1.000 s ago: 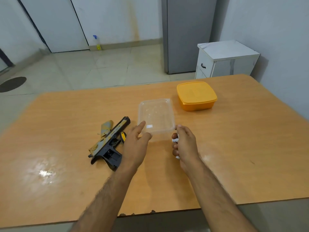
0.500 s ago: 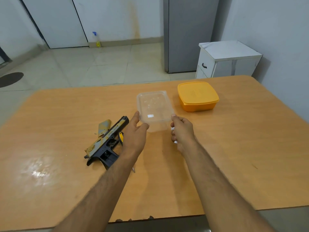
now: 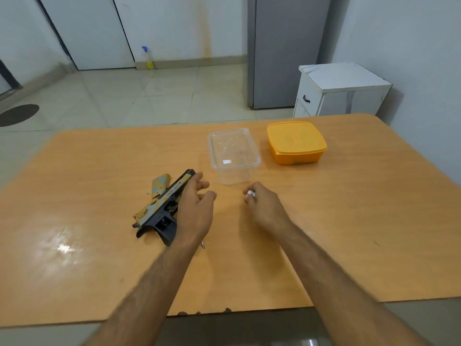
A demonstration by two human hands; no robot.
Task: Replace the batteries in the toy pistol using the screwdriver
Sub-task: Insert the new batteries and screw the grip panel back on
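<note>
From the head view, the toy pistol (image 3: 162,208) lies on its side on the orange-brown table (image 3: 349,233), left of centre, its black and yellow barrel pointing up and to the right and its black grip toward the near edge. A loose yellow-and-grey piece (image 3: 159,184) rests just beside it on the left. The left hand (image 3: 195,212) hovers over the pistol's right side with its fingers loosely spread and holding nothing, the fingertips close to the muzzle end; whether they touch it cannot be told. A small metal tip (image 3: 203,244), probably the screwdriver's, shows on the table just under the left wrist, the rest hidden by the arm. The right hand (image 3: 264,207) sits apart to the right, fingers curled around small white objects (image 3: 250,193), likely batteries, though too little shows to be sure. Beyond the hands stands a clear plastic container (image 3: 233,156), and to its right an orange lidded box (image 3: 296,143).
</note>
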